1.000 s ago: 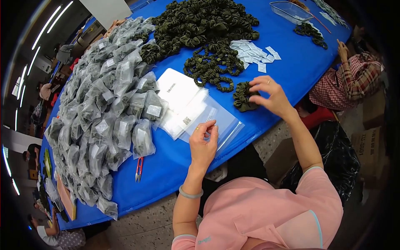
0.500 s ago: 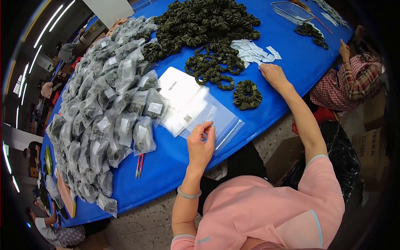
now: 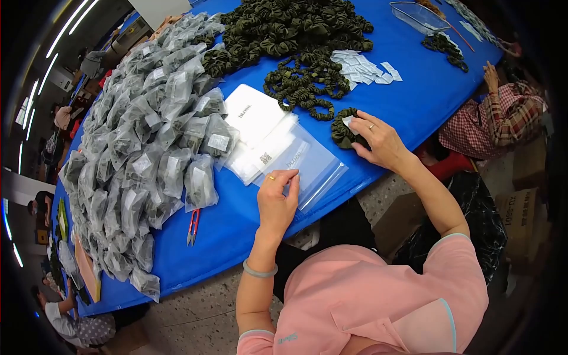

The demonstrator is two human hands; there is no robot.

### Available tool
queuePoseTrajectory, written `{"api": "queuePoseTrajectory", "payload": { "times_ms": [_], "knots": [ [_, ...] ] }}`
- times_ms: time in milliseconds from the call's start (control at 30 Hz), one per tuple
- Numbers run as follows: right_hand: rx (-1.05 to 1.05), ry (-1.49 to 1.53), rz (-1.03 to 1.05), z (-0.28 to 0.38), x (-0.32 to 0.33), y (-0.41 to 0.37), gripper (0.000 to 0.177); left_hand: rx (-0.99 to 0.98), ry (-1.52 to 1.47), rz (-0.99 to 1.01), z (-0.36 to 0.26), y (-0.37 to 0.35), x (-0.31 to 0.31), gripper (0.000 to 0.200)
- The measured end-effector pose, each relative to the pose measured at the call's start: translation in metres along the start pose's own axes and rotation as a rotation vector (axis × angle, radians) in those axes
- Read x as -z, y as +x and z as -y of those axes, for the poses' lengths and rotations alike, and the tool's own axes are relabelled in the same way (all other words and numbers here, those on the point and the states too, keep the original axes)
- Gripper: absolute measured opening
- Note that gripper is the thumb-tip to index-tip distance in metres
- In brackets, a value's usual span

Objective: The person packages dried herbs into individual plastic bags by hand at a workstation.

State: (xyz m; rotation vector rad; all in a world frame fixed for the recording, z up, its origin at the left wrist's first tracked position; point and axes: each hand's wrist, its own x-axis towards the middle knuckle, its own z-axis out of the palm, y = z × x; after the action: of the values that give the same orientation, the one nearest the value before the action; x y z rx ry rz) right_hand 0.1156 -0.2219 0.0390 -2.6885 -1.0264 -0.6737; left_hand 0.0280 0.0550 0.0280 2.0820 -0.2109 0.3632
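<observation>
My right hand (image 3: 378,140) has its thumb and fingers closed round the near side of a dark green scrunchie (image 3: 341,136). Under its fingertips, a small white slip (image 3: 348,121) lies against the cloth. My left hand (image 3: 278,198), fingers curled and thumb pressed in, is at the near edge of a clear plastic bag (image 3: 322,168); its grip partly hides that edge. The bag overlaps a stack of white printed bags (image 3: 254,112) on the blue table. Beyond the right hand are more white slips (image 3: 361,68) and several loose scrunchies (image 3: 305,86).
A large heap of filled grey bags (image 3: 136,148) covers the left side, with red-handled snips (image 3: 193,226) beside it. More scrunchies (image 3: 290,29) are piled at the back. A wire basket (image 3: 417,18) stands far right, near a person in a checked sleeve (image 3: 503,115).
My right hand has come back from the white slips to the single scrunchie, bringing one slip onto it. My left hand stays at the clear bag, its fingers slightly shifted.
</observation>
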Motion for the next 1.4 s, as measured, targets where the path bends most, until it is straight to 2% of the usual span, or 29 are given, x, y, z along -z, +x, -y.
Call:
{"api": "queuePoseTrajectory", "payload": {
  "times_ms": [67,100,233,433,567,600,633,667,733,833,900,933,1067,1267,1400],
  "knots": [
    [-0.069,0.038,0.062,0.005,-0.001,-0.002,0.049,-0.129,0.171,0.059,-0.002,0.001,0.003,0.012],
    [-0.065,0.050,0.071,0.008,-0.004,-0.004,0.049,-0.114,0.174,0.060,-0.002,0.000,0.004,0.012],
    [-0.173,-0.089,0.089,0.012,-0.021,-0.005,0.051,-0.280,0.452,0.273,-0.001,0.002,0.005,0.010],
    [-0.139,-0.053,0.057,0.002,-0.029,-0.012,0.047,-0.302,0.652,0.304,0.005,-0.002,-0.008,0.008],
    [-0.396,0.538,-0.152,0.029,-0.004,-0.004,0.044,-0.184,0.491,0.176,0.005,0.004,-0.010,0.007],
    [-0.214,0.509,-0.199,0.038,-0.002,-0.005,0.044,-0.183,0.492,0.176,0.004,0.004,-0.010,0.007],
    [-0.033,0.478,-0.245,0.049,0.000,-0.007,0.044,-0.101,0.405,0.154,0.002,0.005,-0.008,0.007],
    [-0.036,0.479,-0.247,0.058,-0.004,-0.011,0.044,-0.020,0.319,0.133,0.000,0.005,-0.007,0.007],
    [0.083,0.515,-0.049,0.074,-0.018,-0.022,0.047,0.139,0.147,0.087,-0.001,0.006,-0.004,0.007],
    [0.076,0.475,-0.036,0.085,-0.019,-0.021,0.043,0.064,0.152,-0.016,0.003,0.006,-0.005,0.008],
    [0.358,0.441,0.030,0.096,-0.016,-0.021,0.038,-0.015,0.155,-0.109,0.006,0.005,-0.007,0.009],
    [0.359,0.439,0.028,0.096,-0.016,-0.019,0.038,-0.017,0.155,-0.110,0.006,0.006,-0.008,0.009],
    [0.069,0.339,-0.036,0.094,-0.019,-0.011,0.035,-0.184,0.234,-0.187,0.006,0.007,-0.010,0.012],
    [0.024,0.253,-0.103,0.106,-0.028,-0.002,0.036,-0.235,0.308,-0.225,-0.011,0.007,-0.017,0.015],
    [-0.130,0.324,-0.105,0.118,-0.036,0.011,0.038,-0.306,0.418,-0.289,-0.017,0.005,-0.023,0.015]
  ]
}}
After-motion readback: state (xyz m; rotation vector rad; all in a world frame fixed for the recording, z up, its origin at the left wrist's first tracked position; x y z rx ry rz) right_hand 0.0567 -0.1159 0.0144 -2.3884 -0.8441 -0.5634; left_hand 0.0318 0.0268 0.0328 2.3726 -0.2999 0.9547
